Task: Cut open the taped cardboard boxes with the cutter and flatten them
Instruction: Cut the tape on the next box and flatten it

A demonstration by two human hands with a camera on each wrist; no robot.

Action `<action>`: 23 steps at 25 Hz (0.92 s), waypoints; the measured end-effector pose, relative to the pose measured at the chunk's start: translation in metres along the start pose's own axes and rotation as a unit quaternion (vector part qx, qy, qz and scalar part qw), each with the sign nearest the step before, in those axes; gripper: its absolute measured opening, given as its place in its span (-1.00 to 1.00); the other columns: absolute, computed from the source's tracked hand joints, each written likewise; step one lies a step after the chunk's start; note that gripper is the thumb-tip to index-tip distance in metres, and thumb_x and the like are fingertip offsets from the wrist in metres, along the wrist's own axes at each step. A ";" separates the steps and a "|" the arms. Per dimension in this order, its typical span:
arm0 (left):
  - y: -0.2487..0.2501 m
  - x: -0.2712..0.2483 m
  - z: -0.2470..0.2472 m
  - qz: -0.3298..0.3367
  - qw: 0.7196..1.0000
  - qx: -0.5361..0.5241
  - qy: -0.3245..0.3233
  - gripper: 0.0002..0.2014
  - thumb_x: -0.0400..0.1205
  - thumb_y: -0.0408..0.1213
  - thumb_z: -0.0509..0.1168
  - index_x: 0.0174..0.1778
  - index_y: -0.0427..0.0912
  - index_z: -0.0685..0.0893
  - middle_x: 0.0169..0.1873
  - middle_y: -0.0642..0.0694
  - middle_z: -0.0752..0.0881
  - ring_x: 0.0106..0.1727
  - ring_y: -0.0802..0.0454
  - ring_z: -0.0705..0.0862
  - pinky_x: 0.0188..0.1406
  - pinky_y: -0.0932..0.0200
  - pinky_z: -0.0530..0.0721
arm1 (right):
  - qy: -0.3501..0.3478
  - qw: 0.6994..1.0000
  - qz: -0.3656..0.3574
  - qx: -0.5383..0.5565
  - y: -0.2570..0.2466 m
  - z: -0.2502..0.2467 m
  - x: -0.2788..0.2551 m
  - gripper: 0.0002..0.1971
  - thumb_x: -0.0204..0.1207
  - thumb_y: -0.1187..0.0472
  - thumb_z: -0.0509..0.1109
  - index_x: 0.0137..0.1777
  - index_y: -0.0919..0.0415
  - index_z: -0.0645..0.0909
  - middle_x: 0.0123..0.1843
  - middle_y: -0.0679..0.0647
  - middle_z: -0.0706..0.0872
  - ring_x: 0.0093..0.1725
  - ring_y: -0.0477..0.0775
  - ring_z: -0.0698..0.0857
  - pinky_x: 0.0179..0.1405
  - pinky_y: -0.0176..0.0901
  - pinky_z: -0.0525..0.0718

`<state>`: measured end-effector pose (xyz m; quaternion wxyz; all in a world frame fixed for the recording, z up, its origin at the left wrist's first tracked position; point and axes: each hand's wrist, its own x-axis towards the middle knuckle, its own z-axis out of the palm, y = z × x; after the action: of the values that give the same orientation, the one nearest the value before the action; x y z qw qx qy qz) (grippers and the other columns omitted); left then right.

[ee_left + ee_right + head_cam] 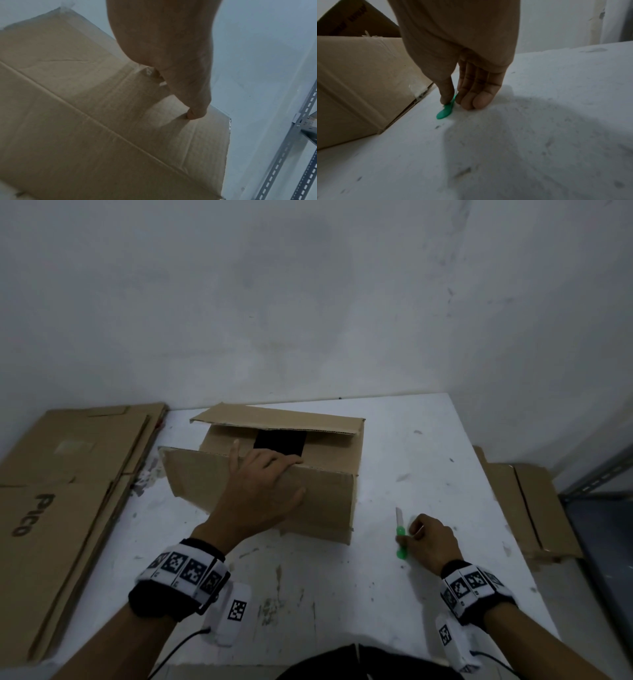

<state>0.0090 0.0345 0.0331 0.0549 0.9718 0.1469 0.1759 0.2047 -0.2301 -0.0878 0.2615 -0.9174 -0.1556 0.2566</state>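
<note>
Cardboard box [274,474] sits at table [342,594] centre, top flaps already parted, dark interior showing. Left hand [260,491] drapes over the near flap, fingers curled over its top edge, thumb pressing the front panel. At 4 o'clock from the box, right hand [426,539] pinches the green cutter [400,537] against the tabletop between thumb and fingers, its pale tip toward 12 o'clock. Judgement: the cutter looks due for parking; lay it flat, well apart from the box, then use both hands to collapse the walls. Flattened cardboard [68,491] lies at 9 o'clock.
</note>
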 end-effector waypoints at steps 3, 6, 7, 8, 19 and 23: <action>0.001 0.001 0.001 -0.001 1.000 0.005 0.002 -0.49 0.55 0.26 0.24 0.34 0.09 0.63 0.17 0.02 0.69 0.30 -0.01 0.61 0.64 -0.42 -0.03 | -0.008 1.000 -0.009 0.004 -0.007 -0.006 -0.001 -0.70 0.46 0.02 0.61 -0.23 0.13 0.54 -0.29 -0.01 0.68 -0.29 -0.04 0.62 -0.40 -0.21 0.47; 0.002 0.002 0.001 -0.003 1.000 0.005 0.009 -0.49 0.54 0.26 0.24 0.32 0.08 0.64 0.15 0.01 0.69 0.29 -0.02 0.61 0.64 -0.44 -0.01 | 0.010 0.998 -0.054 0.023 -0.035 -0.018 -0.008 -0.74 0.53 -0.01 0.53 -0.19 0.12 0.56 -0.28 -0.04 0.70 -0.18 0.06 0.68 -0.29 -0.17 0.46; 0.002 0.002 0.001 -0.003 1.000 0.005 0.009 -0.49 0.54 0.27 0.23 0.32 0.08 0.64 0.15 0.01 0.69 0.28 -0.02 0.61 0.64 -0.45 -0.01 | 0.027 0.996 -0.079 0.041 -0.050 -0.024 -0.012 -0.76 0.55 0.00 0.50 -0.18 0.12 0.57 -0.30 -0.04 0.70 -0.18 0.08 0.70 -0.28 -0.17 0.47; 0.001 0.001 0.001 -0.001 1.000 0.005 0.008 -0.48 0.54 0.27 0.23 0.32 0.07 0.64 0.15 0.00 0.69 0.28 -0.02 0.61 0.64 -0.45 0.00 | 0.050 0.991 -0.108 0.065 -0.067 -0.030 -0.015 -0.79 0.56 0.02 0.48 -0.16 0.12 0.58 -0.32 -0.04 0.71 -0.21 0.07 0.71 -0.28 -0.17 0.49; 0.012 -0.032 -0.017 0.001 0.997 -0.051 0.057 -0.57 0.53 0.21 0.35 0.22 0.08 0.74 0.04 0.11 0.78 0.12 0.10 0.70 0.47 -0.28 0.37 | -0.020 0.911 -0.352 -0.212 -0.223 -0.061 0.024 -0.37 0.46 0.02 0.52 0.52 -0.05 0.40 0.51 0.18 0.44 0.50 0.24 0.41 0.39 0.19 0.51; 0.021 -0.055 -0.048 -0.065 0.990 -0.122 0.003 -0.50 0.41 0.41 0.40 0.04 0.15 0.86 -0.19 0.23 0.84 -0.20 0.31 0.75 -0.05 0.24 0.71 | -0.086 0.901 -0.324 -0.276 -0.223 -0.043 0.043 -0.45 0.56 -0.04 0.44 0.52 -0.06 0.40 0.40 0.16 0.55 0.33 0.23 0.58 0.29 0.14 0.60</action>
<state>-0.0514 0.0004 0.0636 0.1842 0.9456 0.1875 0.1918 0.2298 -0.0481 0.0518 0.0520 -0.8260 -0.5311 0.1817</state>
